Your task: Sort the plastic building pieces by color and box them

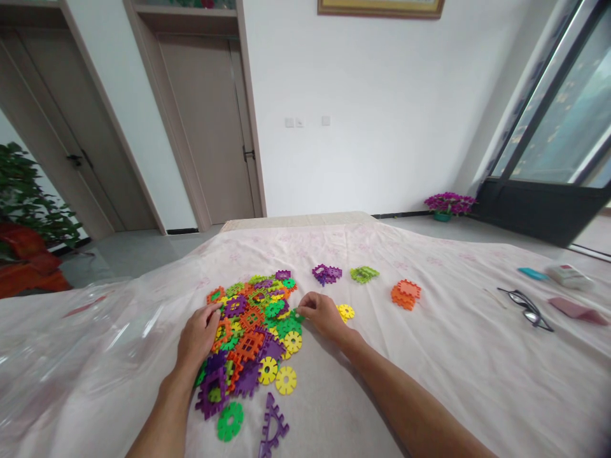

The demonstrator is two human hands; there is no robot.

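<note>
A heap of plastic interlocking building pieces (251, 318) lies on the cloth, with orange, purple, green and yellow squares and notched discs overlapping. My left hand (198, 334) rests against the heap's left side, fingers slightly apart and touching the orange pieces. At the right side of the heap, my right hand (322, 313) has thumb and forefinger pinched at the edge of a green notched disc (290, 326). Behind that hand, yellow discs (346, 312) are partly covered. Nearer to me lie a yellow disc (286, 380), a green disc (230, 421) and a purple arched piece (273, 427).
Separate groups of purple (327, 273), lime-green (365, 274) and orange pieces (405, 294) sit beyond my right hand. Eyeglasses (527, 308), a pink case (577, 310) and a blue item (533, 273) lie far right. Clear plastic sheeting (105, 343) covers the left side.
</note>
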